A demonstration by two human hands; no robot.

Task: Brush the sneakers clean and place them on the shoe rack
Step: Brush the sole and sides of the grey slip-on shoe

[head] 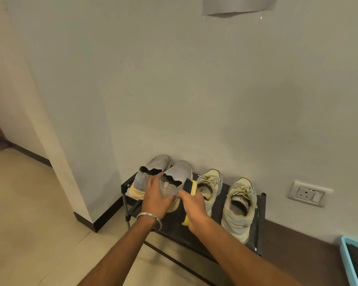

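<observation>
You look to be setting the grey sneaker (175, 178) onto the shoe rack (254, 242) at centre frame, beside its mate (151, 172). Your left hand (156, 195) curls round its heel; your right hand (194, 207) grips the yellow brush (191, 187). Next, release and square the 2.

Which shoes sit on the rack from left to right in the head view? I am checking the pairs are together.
Grey slip-on sneaker → second grey slip-on sneaker, held by the left hand → pale laced sneaker → second pale laced sneaker.
</observation>
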